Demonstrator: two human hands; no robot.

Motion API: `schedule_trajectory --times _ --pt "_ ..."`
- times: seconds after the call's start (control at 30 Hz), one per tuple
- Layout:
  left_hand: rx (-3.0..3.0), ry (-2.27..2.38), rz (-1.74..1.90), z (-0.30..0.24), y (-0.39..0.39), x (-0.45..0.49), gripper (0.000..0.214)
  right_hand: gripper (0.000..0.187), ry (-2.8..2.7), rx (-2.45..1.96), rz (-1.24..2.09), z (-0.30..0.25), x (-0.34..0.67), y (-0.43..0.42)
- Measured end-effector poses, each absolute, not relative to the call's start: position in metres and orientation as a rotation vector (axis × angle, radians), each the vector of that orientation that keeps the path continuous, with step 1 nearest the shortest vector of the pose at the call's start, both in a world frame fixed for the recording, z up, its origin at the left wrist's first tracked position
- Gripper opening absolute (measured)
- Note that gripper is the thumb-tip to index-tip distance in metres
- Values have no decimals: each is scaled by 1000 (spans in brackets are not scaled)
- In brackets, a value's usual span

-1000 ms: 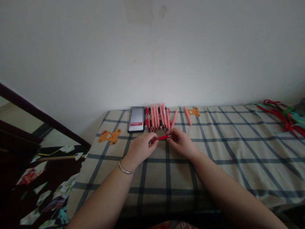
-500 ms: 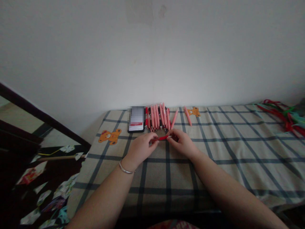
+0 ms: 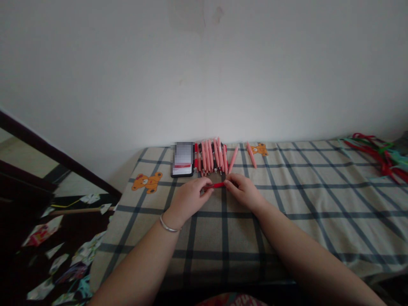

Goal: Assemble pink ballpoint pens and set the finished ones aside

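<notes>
Brought right hand a little left, closer to left hand — less of red pen left showing between them. Covered the pen's pale right-end tip, bare a second ago, with the right fingertips. Levelled the pen slightly — right end now a touch lower.

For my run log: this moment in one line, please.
left hand: grips red pen | right hand: grips its other end | behind: pink pens, phone | surface: checked cloth
</notes>
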State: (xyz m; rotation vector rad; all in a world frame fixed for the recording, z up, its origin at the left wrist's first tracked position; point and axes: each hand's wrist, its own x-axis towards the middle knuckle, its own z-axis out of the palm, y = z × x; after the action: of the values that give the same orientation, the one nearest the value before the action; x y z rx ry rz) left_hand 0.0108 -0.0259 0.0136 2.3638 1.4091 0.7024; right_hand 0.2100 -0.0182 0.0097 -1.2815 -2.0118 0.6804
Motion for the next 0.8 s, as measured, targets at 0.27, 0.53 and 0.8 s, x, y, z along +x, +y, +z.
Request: schedule_trajectory --times 0.27,0.53,0.8 --pt "2390 1420 683 17 -27 11 12 21 -2037 -1273 658 10 210 -19" --pt "2396 1446 679 15 -26 10 11 10 -1981 -1241 736 10 209 -22" --pt "2382 1448 684 14 -26 11 11 14 -2017 -1250 680 11 210 -20"
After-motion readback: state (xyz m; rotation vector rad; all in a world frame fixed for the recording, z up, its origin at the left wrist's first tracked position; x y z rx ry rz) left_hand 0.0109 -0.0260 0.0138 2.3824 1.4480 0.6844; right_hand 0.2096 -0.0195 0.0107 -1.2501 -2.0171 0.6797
